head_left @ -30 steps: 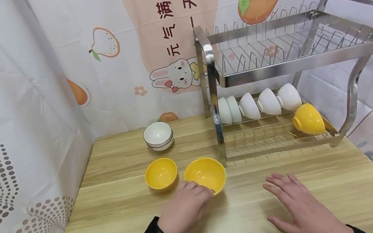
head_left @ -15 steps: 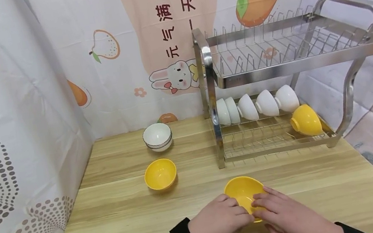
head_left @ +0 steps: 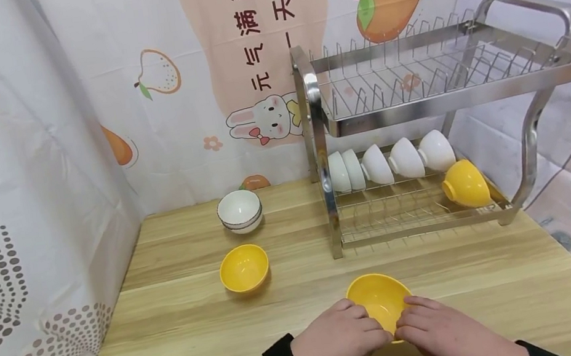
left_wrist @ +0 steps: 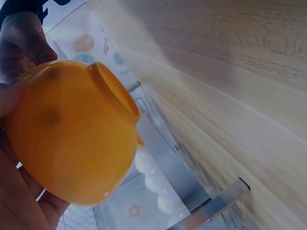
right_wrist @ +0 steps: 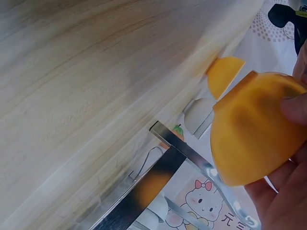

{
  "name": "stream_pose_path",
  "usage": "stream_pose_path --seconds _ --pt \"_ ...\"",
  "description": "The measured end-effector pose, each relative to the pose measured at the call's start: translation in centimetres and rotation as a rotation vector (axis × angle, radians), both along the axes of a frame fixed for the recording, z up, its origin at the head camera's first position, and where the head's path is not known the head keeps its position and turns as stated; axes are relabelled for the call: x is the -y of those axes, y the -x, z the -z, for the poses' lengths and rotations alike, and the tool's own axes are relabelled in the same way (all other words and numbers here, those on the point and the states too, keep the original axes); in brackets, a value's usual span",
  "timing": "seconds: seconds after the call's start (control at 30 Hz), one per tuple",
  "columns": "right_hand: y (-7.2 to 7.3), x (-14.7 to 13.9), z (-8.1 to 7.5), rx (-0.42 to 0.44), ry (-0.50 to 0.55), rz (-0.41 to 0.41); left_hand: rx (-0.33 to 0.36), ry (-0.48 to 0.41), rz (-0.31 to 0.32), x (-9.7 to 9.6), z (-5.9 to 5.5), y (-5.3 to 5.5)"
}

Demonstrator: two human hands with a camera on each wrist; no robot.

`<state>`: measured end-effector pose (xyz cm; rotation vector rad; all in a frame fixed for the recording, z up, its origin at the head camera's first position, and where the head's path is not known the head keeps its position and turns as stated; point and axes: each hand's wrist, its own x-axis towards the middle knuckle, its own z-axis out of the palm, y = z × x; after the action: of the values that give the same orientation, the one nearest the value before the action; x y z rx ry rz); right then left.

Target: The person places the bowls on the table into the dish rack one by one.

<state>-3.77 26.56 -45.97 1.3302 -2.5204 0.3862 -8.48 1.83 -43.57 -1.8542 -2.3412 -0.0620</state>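
Note:
A yellow bowl (head_left: 376, 299) is held between both hands in front of the dish rack, its inside facing up in the head view. My left hand (head_left: 339, 340) grips its near left rim, fingers over the edge. On the near right side, my right hand (head_left: 444, 330) pinches the rim, its fingertips close to the left ones. Both wrist views show the bowl's rounded outside and foot ring, raised above the table; in the left wrist view the bowl (left_wrist: 72, 139) hides part of the rack.
A second yellow bowl (head_left: 244, 270) stands on the table at left, with stacked white bowls (head_left: 239, 208) behind it. The two-tier metal dish rack (head_left: 452, 98) holds several white bowls (head_left: 404, 159) and a tilted yellow bowl (head_left: 466, 183) on its lower tier.
The left hand has carried the yellow bowl rightward and nearer, away from beside the other yellow bowl. The right hand, open a second ago, has come in and taken hold of the rim.

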Motion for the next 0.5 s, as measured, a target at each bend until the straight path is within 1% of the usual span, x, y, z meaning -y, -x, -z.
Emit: stream_pose_path --seconds 0.1,0.17,0.23,0.3,0.37,0.43,0.47,0.5 --pt "0.1 -0.2 0.1 -0.004 0.018 -0.011 -0.006 0.001 -0.002 -0.1 0.0 0.2" --pt "0.3 -0.3 0.3 -0.021 0.043 -0.015 -0.017 -0.004 -0.007 -0.3 0.1 0.3" --pt "0.5 -0.3 0.4 -0.049 0.087 -0.017 -0.034 -0.016 -0.019 -0.4 0.0 0.5" --pt "0.9 -0.4 0.6 -0.078 0.139 0.001 -0.049 -0.05 -0.044 -0.4 -0.1 0.7" --pt "1.3 -0.7 0.7 -0.097 0.194 0.054 -0.056 -0.103 -0.085 -0.3 -0.2 1.0" --pt "1.7 -1.3 0.7 -0.09 0.248 0.144 -0.061 -0.164 -0.142 -0.1 -0.4 1.3" --pt "1.9 -1.7 0.7 -0.06 0.273 0.212 -0.054 -0.193 -0.17 0.0 -0.4 1.5" --pt "2.1 -2.2 0.5 -0.012 0.303 0.287 -0.056 -0.214 -0.196 0.1 -0.5 1.7"
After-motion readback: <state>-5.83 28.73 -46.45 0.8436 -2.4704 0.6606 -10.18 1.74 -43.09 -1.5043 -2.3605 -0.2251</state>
